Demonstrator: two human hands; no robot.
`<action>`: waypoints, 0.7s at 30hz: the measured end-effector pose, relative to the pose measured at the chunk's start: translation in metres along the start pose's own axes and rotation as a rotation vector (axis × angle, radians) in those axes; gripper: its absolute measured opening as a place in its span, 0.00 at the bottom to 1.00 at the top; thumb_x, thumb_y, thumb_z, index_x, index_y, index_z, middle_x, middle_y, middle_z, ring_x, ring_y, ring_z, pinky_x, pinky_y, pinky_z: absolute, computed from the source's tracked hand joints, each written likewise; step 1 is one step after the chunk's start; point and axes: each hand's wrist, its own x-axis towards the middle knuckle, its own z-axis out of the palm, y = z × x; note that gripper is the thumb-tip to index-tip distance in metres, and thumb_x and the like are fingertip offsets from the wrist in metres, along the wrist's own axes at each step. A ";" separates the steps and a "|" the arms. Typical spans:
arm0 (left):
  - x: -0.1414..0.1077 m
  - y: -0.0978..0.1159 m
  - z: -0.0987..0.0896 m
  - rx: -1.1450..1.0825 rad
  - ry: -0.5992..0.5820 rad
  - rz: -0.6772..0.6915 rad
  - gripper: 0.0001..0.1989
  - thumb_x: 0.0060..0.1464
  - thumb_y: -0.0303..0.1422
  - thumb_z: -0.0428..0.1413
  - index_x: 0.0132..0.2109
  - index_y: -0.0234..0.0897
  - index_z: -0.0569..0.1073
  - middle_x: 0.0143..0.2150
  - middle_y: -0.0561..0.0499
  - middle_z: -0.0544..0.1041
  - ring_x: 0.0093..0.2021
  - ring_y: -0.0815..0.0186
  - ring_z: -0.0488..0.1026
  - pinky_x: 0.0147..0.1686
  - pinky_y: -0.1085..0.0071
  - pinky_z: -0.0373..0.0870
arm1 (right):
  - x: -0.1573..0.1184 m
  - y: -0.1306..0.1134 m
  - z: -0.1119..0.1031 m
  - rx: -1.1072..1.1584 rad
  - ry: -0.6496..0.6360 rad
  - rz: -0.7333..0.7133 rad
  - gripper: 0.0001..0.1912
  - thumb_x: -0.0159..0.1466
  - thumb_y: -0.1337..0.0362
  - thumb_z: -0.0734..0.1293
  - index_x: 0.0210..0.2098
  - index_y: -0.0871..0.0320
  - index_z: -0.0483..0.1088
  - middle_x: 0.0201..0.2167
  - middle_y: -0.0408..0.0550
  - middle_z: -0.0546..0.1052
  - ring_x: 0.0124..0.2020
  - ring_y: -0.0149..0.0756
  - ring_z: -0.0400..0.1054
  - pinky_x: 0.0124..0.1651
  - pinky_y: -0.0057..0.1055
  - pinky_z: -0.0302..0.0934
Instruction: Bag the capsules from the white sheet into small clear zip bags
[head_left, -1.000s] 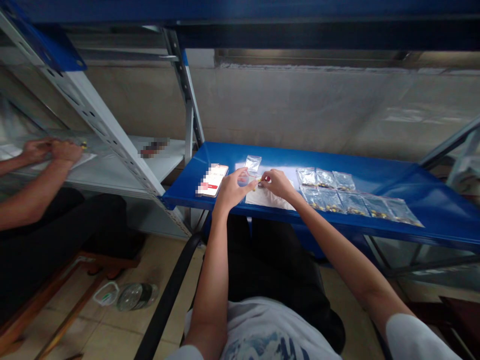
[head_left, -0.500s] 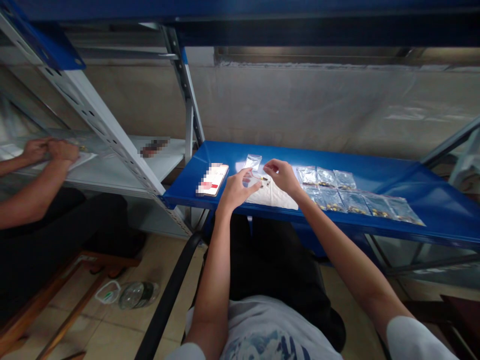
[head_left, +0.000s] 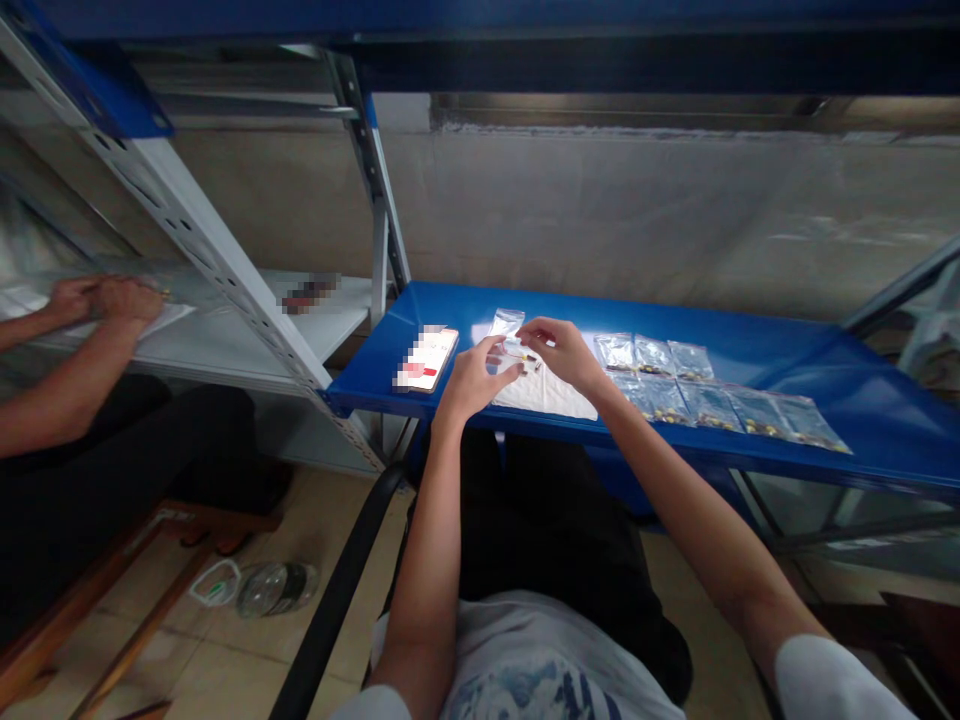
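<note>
My left hand (head_left: 474, 382) hovers over the left side of a white cloth (head_left: 551, 398), with the thumb apart from the curled fingers and nothing visible held. My right hand (head_left: 564, 352) is above the cloth's far right part. Its fingertips come together in a pinch; what they hold, if anything, is too small to make out. Between the hands lies a small part with a yellow piece and a dark end (head_left: 529, 357), a thin wire seemingly running from it. A short metal piece (head_left: 538, 367) rests beside it. Just beyond, a clear zip bag (head_left: 507, 321) lies flat.
Several clear zip bags with small yellow and dark parts (head_left: 716, 408) lie in two rows on the blue shelf (head_left: 885, 420). A phone (head_left: 431, 360) lies at left. Beyond the grey upright (head_left: 202, 230), another person's hands (head_left: 112, 302) work. A plastic bottle (head_left: 274, 588) lies on the floor.
My right hand has shifted slightly left, towards my left hand. The left hand and the parts on the cloth stay nearly where they were.
</note>
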 end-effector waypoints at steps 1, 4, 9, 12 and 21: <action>0.000 -0.001 -0.001 0.005 0.005 -0.005 0.26 0.59 0.43 0.65 0.61 0.39 0.74 0.51 0.45 0.83 0.50 0.59 0.81 0.50 0.66 0.78 | 0.000 0.005 0.002 -0.080 0.008 0.020 0.09 0.67 0.69 0.65 0.41 0.60 0.79 0.37 0.51 0.82 0.36 0.37 0.72 0.41 0.31 0.60; 0.000 -0.005 -0.002 0.005 0.021 -0.023 0.27 0.59 0.44 0.65 0.62 0.40 0.73 0.51 0.46 0.83 0.50 0.60 0.81 0.50 0.66 0.78 | -0.002 0.015 0.010 -0.352 -0.086 0.061 0.10 0.66 0.73 0.67 0.43 0.59 0.81 0.37 0.52 0.80 0.36 0.38 0.71 0.42 0.32 0.58; 0.000 -0.009 -0.004 0.007 0.034 -0.053 0.27 0.59 0.44 0.65 0.62 0.41 0.74 0.53 0.46 0.83 0.51 0.59 0.81 0.49 0.66 0.77 | -0.003 0.020 0.021 -0.489 -0.210 0.098 0.10 0.68 0.70 0.68 0.43 0.57 0.82 0.42 0.54 0.79 0.37 0.38 0.71 0.41 0.31 0.57; 0.000 -0.010 -0.005 0.006 0.033 -0.052 0.26 0.59 0.44 0.64 0.62 0.41 0.74 0.53 0.46 0.83 0.51 0.59 0.81 0.49 0.65 0.77 | 0.001 0.023 0.023 -0.492 -0.252 0.085 0.09 0.66 0.71 0.69 0.41 0.59 0.82 0.39 0.54 0.80 0.37 0.38 0.72 0.41 0.30 0.57; 0.000 -0.010 -0.007 -0.002 0.015 -0.043 0.27 0.59 0.45 0.64 0.62 0.39 0.73 0.53 0.45 0.83 0.51 0.58 0.81 0.50 0.64 0.77 | 0.003 0.030 0.023 -0.457 -0.247 0.037 0.08 0.62 0.75 0.68 0.35 0.61 0.80 0.35 0.53 0.82 0.35 0.38 0.72 0.38 0.29 0.55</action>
